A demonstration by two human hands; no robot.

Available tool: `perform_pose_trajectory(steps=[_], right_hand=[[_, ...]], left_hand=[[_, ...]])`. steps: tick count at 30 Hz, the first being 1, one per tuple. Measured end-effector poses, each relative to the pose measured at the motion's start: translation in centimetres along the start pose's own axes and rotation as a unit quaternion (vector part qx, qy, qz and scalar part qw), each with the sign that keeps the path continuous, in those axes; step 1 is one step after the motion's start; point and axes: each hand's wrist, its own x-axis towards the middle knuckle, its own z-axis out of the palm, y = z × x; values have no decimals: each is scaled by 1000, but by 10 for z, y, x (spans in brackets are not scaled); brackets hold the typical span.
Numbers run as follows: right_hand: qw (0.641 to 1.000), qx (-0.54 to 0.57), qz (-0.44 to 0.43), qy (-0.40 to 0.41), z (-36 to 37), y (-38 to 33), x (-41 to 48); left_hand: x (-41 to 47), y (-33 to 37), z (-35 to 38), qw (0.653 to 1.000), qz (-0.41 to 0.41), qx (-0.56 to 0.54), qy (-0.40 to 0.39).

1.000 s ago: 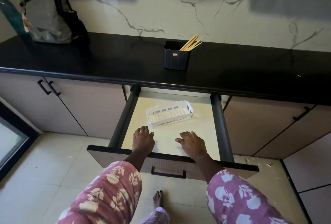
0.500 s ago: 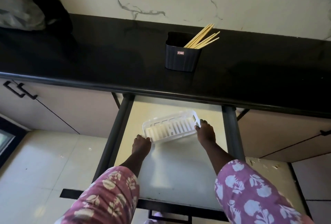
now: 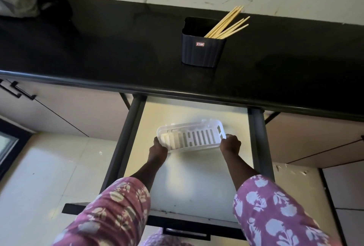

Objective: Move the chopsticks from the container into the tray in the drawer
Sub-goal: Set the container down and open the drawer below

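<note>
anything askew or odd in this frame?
Slightly. The white tray sits a bit crooked to the drawer sides; the left hand and right hand grip its ends. The chopsticks all lean right in the container. Pale specks lie on the floor right of the drawer.

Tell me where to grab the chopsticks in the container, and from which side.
Best pinch the chopsticks by their bare upper shafts, just past the container rim, coming from above on the right. They lean that way and fan out there; the lower ends are hidden inside.
</note>
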Motion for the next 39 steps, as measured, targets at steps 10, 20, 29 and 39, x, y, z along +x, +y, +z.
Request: perform_pose_trajectory(steps=[10, 20, 29, 39], right_hand=[[998, 35, 34, 34, -2, 45, -57], [996, 60, 56, 21, 3, 48, -72], [994, 55, 80, 44, -12, 26, -69], [975, 58, -108, 183, -66, -81, -24]], left_hand=[[-22, -15, 7, 999, 8, -38, 17], [-20, -33, 2, 999, 50, -1, 1], [-16, -9, -16, 995, 36, -31, 90], [30, 103, -76, 913, 334, 117, 201]])
